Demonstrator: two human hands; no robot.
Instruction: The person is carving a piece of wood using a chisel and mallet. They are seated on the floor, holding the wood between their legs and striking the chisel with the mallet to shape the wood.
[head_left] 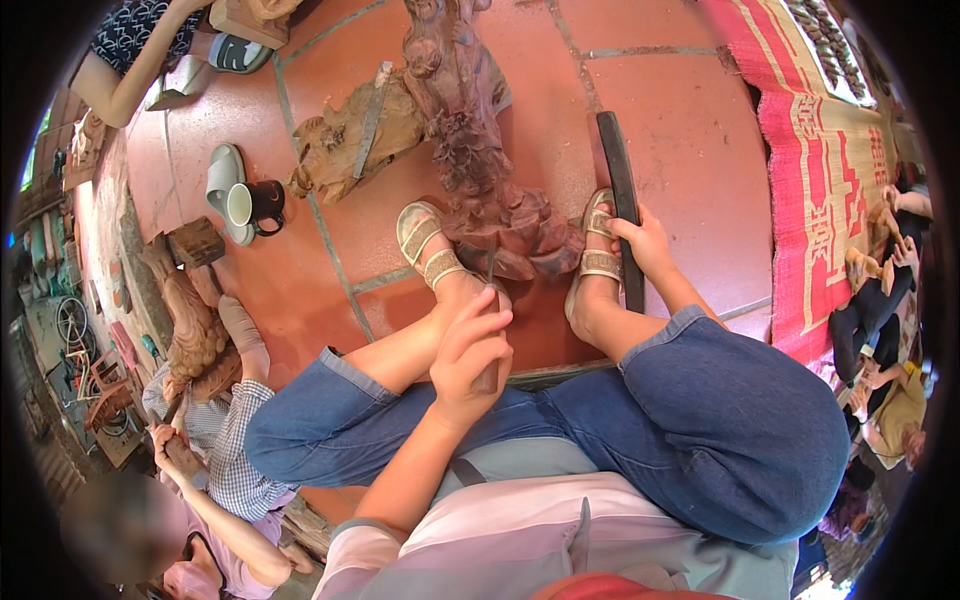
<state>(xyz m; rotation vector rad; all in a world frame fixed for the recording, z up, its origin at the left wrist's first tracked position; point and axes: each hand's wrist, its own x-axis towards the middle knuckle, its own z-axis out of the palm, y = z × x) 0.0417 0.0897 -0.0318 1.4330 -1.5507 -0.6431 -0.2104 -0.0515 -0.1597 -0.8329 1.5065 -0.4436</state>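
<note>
A reddish-brown carved wooden sculpture [475,150] stands on the tiled floor between my sandalled feet, its base of rounded, petal-like shapes closest to me. My left hand [472,350] is closed around the handle of a carving chisel [488,378], whose thin shaft points toward the sculpture's base. Whether its tip touches the wood I cannot tell. Beside my right foot, my right hand [650,248] grips a long dark bar [620,165] near its lower part. The bar lies apart from the sculpture, slanting away from me.
Left of the sculpture lie a rough carved wood piece [345,140] with a flat metal strip [374,118], a dark mug [266,204] and a grey slipper [224,180]. A red patterned mat [790,170] spreads at right. Other people sit left and right; one holds a carving [190,320].
</note>
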